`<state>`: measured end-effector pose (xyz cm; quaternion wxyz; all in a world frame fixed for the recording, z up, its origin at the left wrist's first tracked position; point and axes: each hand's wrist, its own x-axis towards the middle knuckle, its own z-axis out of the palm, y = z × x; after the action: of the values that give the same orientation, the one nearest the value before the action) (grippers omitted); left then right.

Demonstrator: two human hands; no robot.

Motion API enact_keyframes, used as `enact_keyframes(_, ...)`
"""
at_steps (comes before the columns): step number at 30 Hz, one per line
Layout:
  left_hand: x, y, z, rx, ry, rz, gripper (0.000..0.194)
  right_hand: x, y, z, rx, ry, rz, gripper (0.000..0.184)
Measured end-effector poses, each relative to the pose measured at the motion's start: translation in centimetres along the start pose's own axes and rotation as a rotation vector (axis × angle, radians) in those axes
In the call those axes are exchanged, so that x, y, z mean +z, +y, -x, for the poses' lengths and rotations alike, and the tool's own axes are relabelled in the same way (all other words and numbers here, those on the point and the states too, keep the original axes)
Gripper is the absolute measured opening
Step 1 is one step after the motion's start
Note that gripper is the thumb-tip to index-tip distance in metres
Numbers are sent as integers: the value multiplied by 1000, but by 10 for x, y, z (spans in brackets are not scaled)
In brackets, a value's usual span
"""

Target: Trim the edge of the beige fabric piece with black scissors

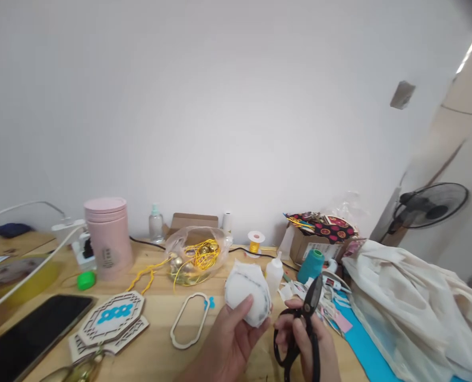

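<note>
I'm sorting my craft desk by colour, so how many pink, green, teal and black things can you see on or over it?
Pink: 1, the canister
Green: 1, the small cap
Teal: 1, the thread cone
Black: 2, the phone and the scissors in the right hand
Total: 5

On the wooden surface (pixel 160 318): one tall pink lidded canister (pixel 108 237), one black-handled pair of scissors (pixel 299 331), one white padded fabric piece (pixel 247 292), two thread spools, teal (pixel 311 265) and yellow (pixel 254 244), two small plastic bottles (pixel 155 224) (pixel 274 271), and one black phone (pixel 31 337).
</note>
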<state>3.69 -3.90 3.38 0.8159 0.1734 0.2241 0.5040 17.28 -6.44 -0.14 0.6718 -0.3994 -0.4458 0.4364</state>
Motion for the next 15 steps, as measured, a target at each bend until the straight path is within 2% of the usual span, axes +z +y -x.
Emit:
enact_keyframes(5,-6,1,-4,-16,0,34,7,5,3,8,60,-102,-34,38)
enact_keyframes(9,-4,-3,-2,-20,-74,-32,15,5,4,13,45,-128,-16,37)
enact_keyframes(12,-2,-12,-1,-12,-144,-143,18,2,2,11,49,-119,25,31)
enact_keyframes(15,-5,-19,-1,-10,-147,-269,13,1,-3,8,64,-73,68,21)
